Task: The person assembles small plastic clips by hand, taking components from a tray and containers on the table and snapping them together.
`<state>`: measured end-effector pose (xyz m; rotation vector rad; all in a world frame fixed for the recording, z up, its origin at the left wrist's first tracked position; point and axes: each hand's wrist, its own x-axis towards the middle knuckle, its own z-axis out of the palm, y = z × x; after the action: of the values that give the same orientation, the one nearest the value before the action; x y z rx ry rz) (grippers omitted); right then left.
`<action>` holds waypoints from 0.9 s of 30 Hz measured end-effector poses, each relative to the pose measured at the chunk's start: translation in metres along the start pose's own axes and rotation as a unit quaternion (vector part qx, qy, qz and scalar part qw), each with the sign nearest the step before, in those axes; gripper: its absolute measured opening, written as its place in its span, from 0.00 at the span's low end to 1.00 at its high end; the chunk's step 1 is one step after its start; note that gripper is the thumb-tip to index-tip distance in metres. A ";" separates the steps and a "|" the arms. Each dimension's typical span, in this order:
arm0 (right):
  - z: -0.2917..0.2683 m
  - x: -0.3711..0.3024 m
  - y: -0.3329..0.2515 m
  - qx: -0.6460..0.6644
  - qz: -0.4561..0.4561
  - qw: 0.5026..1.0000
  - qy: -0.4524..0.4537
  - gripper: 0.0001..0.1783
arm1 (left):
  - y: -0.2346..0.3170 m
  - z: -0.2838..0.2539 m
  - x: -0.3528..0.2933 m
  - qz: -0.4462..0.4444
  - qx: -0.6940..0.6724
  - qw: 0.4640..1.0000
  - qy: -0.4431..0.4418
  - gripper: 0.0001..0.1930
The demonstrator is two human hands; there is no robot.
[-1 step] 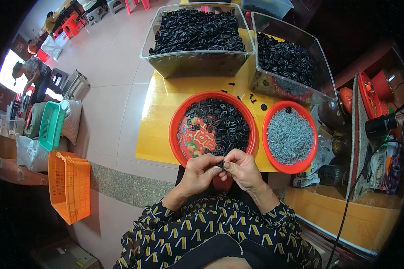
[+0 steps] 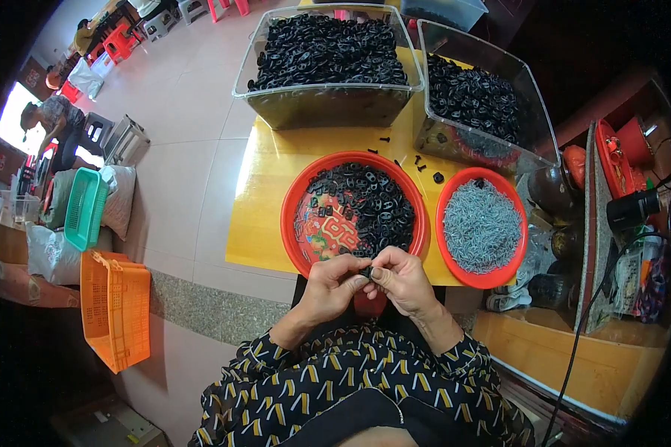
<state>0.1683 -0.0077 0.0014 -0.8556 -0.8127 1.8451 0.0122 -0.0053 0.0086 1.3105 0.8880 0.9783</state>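
My left hand [image 2: 331, 286] and my right hand [image 2: 408, 284] meet at the near edge of a round red tray [image 2: 288, 207]. Fingertips of both pinch a small black plastic part [image 2: 366, 273], mostly hidden by the thumbs. Many loose black oval plastic pieces [image 2: 386, 203] with holes lie in the tray, heaped toward its right side; its patterned bottom shows at the left. Right of it, a smaller red tray [image 2: 525, 237] holds a pile of small silvery screws [image 2: 482, 223].
Two clear plastic bins [image 2: 328, 91] [image 2: 492, 132] full of black pieces stand at the back of the yellow table [image 2: 257, 223]. A few black bits [image 2: 419, 163] lie before them. An orange crate [image 2: 116, 313] and a green basket [image 2: 84, 208] are at left; a person [image 2: 56, 123] sits beyond.
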 end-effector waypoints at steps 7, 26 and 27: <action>-0.002 0.006 -0.003 0.015 0.008 1.000 0.007 0.05 | 0.004 -0.003 0.009 0.009 0.034 0.999 -0.004 0.12; 0.009 0.026 -0.098 -0.087 -0.098 0.986 0.105 0.02 | 0.004 -0.023 -0.009 0.068 0.107 0.990 0.067 0.16; 0.006 0.036 -0.125 -0.091 -0.226 0.964 0.106 0.02 | 0.003 -0.028 -0.010 0.113 0.171 0.975 0.090 0.16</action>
<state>0.2082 0.0701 0.0983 -0.8787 -0.9590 1.2725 -0.0177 -0.0044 0.0093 1.6621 1.0990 1.1707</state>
